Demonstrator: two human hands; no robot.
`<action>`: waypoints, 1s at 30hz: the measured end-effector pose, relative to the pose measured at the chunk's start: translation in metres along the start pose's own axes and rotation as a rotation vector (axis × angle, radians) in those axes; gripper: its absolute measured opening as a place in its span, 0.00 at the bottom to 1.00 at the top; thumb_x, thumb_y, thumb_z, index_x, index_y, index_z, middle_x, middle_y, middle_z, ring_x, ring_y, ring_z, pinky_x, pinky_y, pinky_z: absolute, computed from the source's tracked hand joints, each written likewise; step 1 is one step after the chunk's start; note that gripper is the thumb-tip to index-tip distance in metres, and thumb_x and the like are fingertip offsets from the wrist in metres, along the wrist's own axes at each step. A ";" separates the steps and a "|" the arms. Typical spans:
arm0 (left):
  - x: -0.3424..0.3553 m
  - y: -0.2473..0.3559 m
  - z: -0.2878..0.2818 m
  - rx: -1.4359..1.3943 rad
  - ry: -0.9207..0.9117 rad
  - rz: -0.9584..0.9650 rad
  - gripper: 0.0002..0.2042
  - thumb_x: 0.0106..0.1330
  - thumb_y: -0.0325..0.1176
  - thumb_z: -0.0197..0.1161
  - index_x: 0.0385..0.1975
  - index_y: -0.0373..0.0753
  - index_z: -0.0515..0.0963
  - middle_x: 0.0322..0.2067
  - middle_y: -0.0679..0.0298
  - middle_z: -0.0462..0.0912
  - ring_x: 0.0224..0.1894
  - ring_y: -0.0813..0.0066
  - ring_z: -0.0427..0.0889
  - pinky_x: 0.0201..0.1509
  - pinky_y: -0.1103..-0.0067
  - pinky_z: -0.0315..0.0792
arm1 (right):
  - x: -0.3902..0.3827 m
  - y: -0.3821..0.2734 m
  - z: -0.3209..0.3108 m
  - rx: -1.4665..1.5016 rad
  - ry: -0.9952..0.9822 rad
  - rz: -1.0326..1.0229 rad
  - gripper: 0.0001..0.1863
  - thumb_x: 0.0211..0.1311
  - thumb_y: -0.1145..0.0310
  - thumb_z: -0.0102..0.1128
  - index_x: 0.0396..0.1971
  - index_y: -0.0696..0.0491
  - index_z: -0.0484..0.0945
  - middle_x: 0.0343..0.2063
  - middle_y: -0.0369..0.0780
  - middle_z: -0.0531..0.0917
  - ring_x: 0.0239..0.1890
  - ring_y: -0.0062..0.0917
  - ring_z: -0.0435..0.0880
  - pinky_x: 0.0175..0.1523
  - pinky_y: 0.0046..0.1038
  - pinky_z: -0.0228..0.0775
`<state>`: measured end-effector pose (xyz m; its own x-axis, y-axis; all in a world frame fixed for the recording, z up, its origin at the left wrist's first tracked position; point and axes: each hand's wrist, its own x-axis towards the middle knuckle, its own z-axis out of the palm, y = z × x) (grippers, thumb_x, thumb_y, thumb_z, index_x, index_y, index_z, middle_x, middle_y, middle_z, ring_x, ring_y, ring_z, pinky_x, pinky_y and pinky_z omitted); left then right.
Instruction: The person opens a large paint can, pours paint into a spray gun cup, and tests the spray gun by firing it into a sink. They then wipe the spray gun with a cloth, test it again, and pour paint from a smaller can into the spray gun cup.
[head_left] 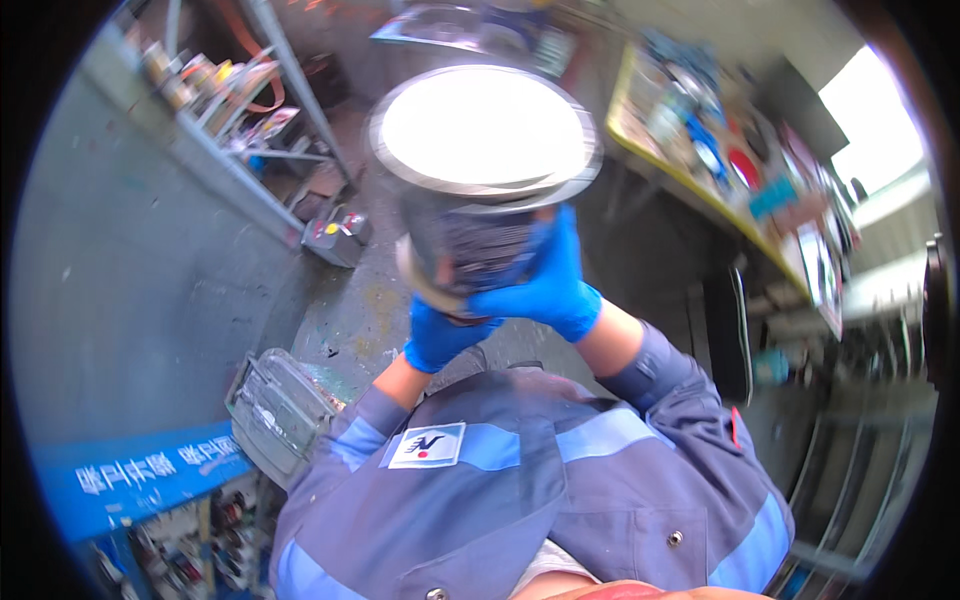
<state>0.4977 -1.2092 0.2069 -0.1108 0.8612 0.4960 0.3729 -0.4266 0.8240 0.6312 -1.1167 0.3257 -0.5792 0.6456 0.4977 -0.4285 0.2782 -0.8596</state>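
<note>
In front of my chest I hold up a round metal can (465, 245), dark-sided and smeared by motion. Its wide top is a bright white disc with a grey metal rim; whether that is a lid or the contents, I cannot tell. My left hand (440, 335), in a blue glove, grips the can low down at its base, with its fingers partly hidden underneath. Wrapped round the lower right side is my right hand (550, 285), also blue-gloved. Both hands touch the can, which is tilted with its top away from me.
A yellow-edged workbench (715, 200) crowded with items stands at the right. At the far left is a metal shelf rack (240, 120), with a square tin (336, 238) below it. A grey bin (285, 415) stands near my left arm.
</note>
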 end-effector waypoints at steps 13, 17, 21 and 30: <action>0.252 -0.176 -0.110 0.278 0.287 0.123 0.52 0.39 0.45 0.82 0.65 0.38 0.57 0.61 0.48 0.66 0.63 0.47 0.67 0.65 0.64 0.66 | 0.255 0.168 -0.072 -0.016 0.122 0.109 0.65 0.23 0.64 0.88 0.66 0.54 0.52 0.58 0.43 0.71 0.58 0.33 0.74 0.62 0.36 0.71; 0.330 -0.246 -0.130 0.314 0.327 0.099 0.52 0.39 0.45 0.82 0.66 0.39 0.57 0.62 0.47 0.65 0.65 0.47 0.65 0.67 0.63 0.64 | 0.346 0.235 -0.100 0.006 0.112 0.023 0.67 0.23 0.64 0.88 0.67 0.54 0.50 0.59 0.45 0.70 0.59 0.34 0.73 0.65 0.39 0.68; 0.420 -0.312 -0.159 0.280 0.400 0.052 0.51 0.40 0.45 0.81 0.65 0.39 0.58 0.62 0.49 0.65 0.65 0.48 0.65 0.67 0.63 0.62 | 0.462 0.300 -0.130 0.098 -0.003 0.077 0.69 0.20 0.60 0.89 0.67 0.55 0.51 0.59 0.45 0.70 0.59 0.34 0.73 0.65 0.38 0.68; 0.623 -0.398 -0.258 0.166 0.662 -0.083 0.50 0.42 0.41 0.81 0.66 0.38 0.58 0.61 0.52 0.66 0.63 0.55 0.68 0.64 0.65 0.65 | 0.742 0.389 -0.132 0.310 -0.335 0.186 0.65 0.18 0.63 0.89 0.64 0.59 0.56 0.56 0.44 0.73 0.58 0.31 0.74 0.63 0.35 0.69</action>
<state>0.0424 -0.5746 0.2590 -0.6651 0.5165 0.5393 0.4690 -0.2730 0.8400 0.1266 -0.4356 0.3457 -0.8348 0.3859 0.3927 -0.4536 -0.0778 -0.8878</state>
